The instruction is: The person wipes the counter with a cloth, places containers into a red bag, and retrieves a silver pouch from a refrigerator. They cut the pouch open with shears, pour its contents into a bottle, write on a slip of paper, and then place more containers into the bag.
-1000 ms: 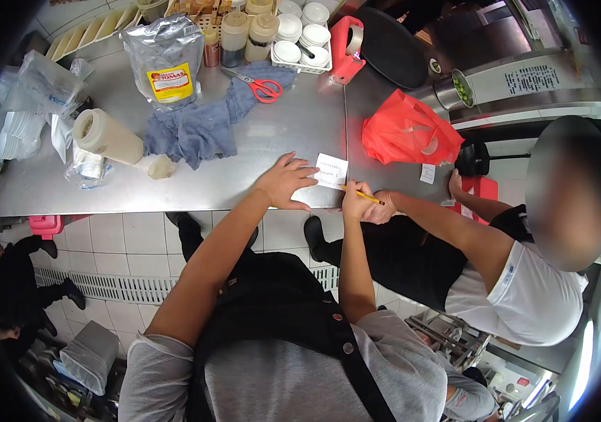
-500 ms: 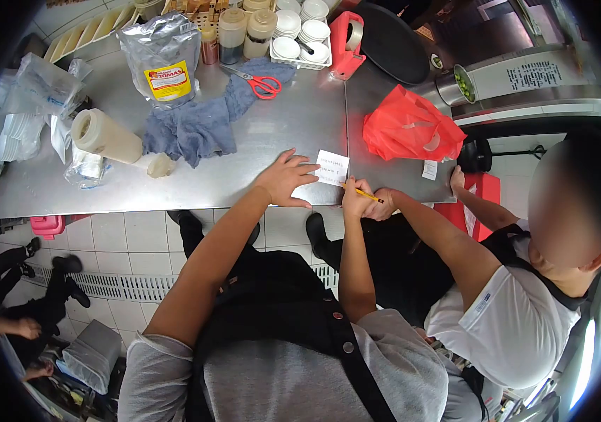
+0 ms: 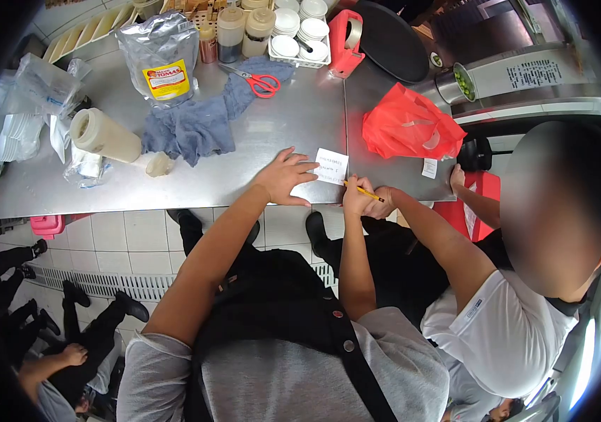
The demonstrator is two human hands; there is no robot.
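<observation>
A small white slip of paper (image 3: pixel 331 164) with several handwritten lines lies flat near the front edge of the steel table. My left hand (image 3: pixel 288 177) rests palm down with fingers spread, its fingertips on the slip's left side. Gripped in my right hand (image 3: pixel 358 200) is a yellow pencil (image 3: pixel 366 190), its tip at the slip's lower right. Close beside my right hand, a co-worker's hand (image 3: pixel 383 203) leans on the table edge.
A red plastic bag (image 3: pixel 410 125) sits to the right. Behind are red-handled scissors (image 3: pixel 264 86) on a blue cloth (image 3: pixel 191 129), a silver pouch (image 3: pixel 160 60), a squeeze bottle (image 3: pixel 105 135), a red tape dispenser (image 3: pixel 346 46) and stacked white dishes (image 3: pixel 286 24). A co-worker in white stands at my right.
The co-worker at my right has leaned their head in closer. People at the lower left have shifted into view. My hands stay nearly in place on the paper.
</observation>
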